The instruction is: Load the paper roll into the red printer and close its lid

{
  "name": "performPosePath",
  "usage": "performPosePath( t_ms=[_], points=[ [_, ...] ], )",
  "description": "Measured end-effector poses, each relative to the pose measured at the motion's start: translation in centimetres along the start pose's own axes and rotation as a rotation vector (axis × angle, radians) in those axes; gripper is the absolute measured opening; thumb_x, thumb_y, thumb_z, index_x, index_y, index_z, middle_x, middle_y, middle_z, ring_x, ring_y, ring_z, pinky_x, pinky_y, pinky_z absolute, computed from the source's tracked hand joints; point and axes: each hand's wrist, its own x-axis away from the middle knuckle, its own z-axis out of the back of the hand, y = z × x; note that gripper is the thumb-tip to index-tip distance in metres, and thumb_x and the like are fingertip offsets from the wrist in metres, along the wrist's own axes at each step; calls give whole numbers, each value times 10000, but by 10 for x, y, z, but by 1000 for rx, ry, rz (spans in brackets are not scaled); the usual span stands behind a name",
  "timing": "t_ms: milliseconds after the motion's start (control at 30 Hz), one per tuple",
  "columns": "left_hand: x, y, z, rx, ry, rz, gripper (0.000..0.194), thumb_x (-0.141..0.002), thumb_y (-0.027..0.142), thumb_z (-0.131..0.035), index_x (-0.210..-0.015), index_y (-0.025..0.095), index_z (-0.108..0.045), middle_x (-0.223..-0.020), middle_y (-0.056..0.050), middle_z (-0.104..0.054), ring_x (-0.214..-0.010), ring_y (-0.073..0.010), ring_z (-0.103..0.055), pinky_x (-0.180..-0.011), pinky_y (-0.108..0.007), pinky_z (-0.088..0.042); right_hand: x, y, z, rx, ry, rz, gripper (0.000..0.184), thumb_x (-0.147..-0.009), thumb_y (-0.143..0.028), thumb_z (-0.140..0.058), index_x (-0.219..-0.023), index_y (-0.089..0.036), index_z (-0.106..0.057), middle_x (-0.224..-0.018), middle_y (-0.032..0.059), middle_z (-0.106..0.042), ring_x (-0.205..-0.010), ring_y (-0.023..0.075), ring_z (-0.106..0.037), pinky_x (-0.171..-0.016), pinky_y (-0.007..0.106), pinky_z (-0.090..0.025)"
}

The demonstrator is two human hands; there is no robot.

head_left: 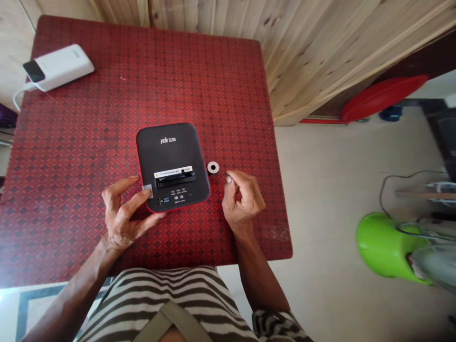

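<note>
Left hand (123, 211): narrow here, thumb and forefinger pinching a small grey square (147, 191) against the left edge of the box.
Right hand (244, 197): curled narrow just off the box's right side, fingertips (230, 179) drawn together, nothing I can make out between them.
Box: the black box (173, 152) with red trim sits flat mid-desk, a white label and dark slot across its near half, between my two hands.
Ring: a white ring (213, 167) lies just beside the box's right edge, close to my right hand.
Desk: the desk (221, 95) has a red diamond-patterned top.
Far corner: a white power bank (59, 67) lies there, cable attached (17, 99).
Floor: a green plastic tub (383, 249) sits off to the right.
</note>
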Motion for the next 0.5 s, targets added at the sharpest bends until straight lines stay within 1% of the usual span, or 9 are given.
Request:
performPosePath(
  t_ms=[67,133,267,333,400,433,500],
  points=[
    [-2,1,1,28,-14,33,466,-1186,578,-947,-1565,396,-748,-1594,-76,-808,-1362,-358,-879,-1054,-626,-792,-1,2,0,-21,21,-5,185,-1293,-244,-702,-1325,-273,-881,-1029,59,-940,-873,229,-922,-806,359,-765],
    [-4,1,0,76,-18,49,465,-1183,559,-958,-1560,388,-747,-1581,-72,-805,-1364,-348,-875,-1074,-621,-786,-2,3,-1,-20,38,-8,174,-1291,-251,-715,-1323,-276,-883,-1021,55,-936,-868,229,-919,-797,354,-756],
    [-7,-1,-2,168,-10,24,597,-1125,491,-1030,-1634,378,-739,-1551,-135,-809,-1359,-363,-865,-1102,-600,-770,-2,4,-1,27,36,-10,201,-1306,-277,-690,-1302,-281,-891,-1005,52,-926,-844,234,-912,-773,360,-745],
    [-7,-1,-2,168,-16,15,643,-1123,472,-1028,-1685,381,-730,-1550,-152,-809,-1358,-370,-864,-1112,-594,-766,-5,1,2,9,22,-16,211,-1306,-268,-682,-1292,-276,-891,-993,48,-923,-808,224,-895,-742,351,-728],
    [-6,-1,-1,145,-12,-8,647,-1133,473,-1012,-1707,370,-731,-1538,-166,-812,-1349,-377,-867,-1101,-586,-771,-14,-4,8,-49,-27,-17,204,-1298,-245,-687,-1299,-271,-889,-1008,45,-929,-796,215,-884,-717,344,-714],
    [-6,-1,-1,133,-7,-18,644,-1137,478,-1004,-1711,372,-732,-1534,-168,-816,-1340,-380,-869,-1091,-584,-774,-22,-7,12,-90,-66,-9,200,-1293,-226,-695,-1319,-273,-888,-1043,47,-941,-824,213,-891,-724,344,-716],
    [-5,-2,-1,112,-1,-24,658,-1133,480,-1003,-1724,392,-725,-1536,-164,-828,-1325,-383,-874,-1075,-583,-782,-43,-16,15,-177,-161,44,208,-1278,-174,-731,-1377,-274,-884,-1146,52,-968,-938,218,-917,-814,363,-748]
  ],
)
